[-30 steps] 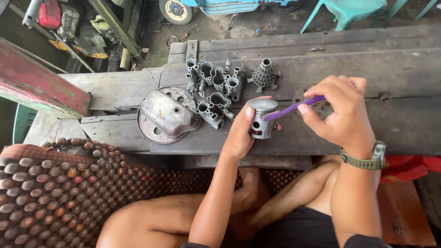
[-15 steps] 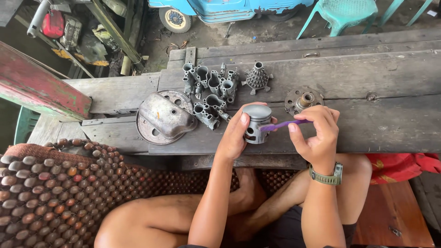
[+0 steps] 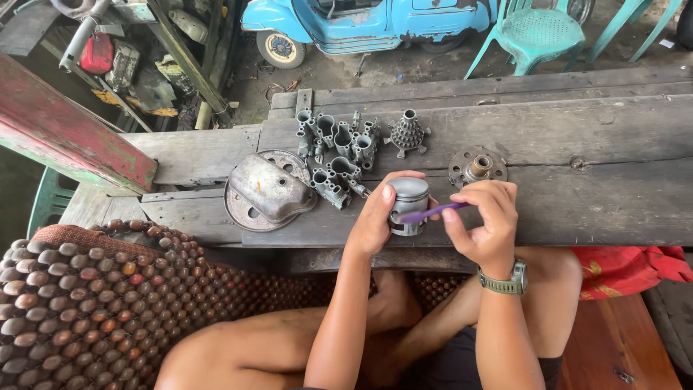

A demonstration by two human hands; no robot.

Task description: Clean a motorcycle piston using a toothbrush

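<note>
Your left hand (image 3: 375, 217) is wrapped round the metal piston (image 3: 408, 205), held at the wooden bench (image 3: 577, 180) front edge. Right hand (image 3: 485, 224) pinches a purple brush (image 3: 432, 211), tip touching the piston. Round metal cover (image 3: 267, 189) lies left of the piston.

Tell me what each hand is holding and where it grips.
Left hand grips the grey metal piston around its side. Right hand pinches the purple toothbrush by its handle, head end against the piston.

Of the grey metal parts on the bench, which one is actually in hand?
The short piston, gripped by the left hand while the right hand holds a purple brush against it. The other parts lie untouched on the planks.
</note>
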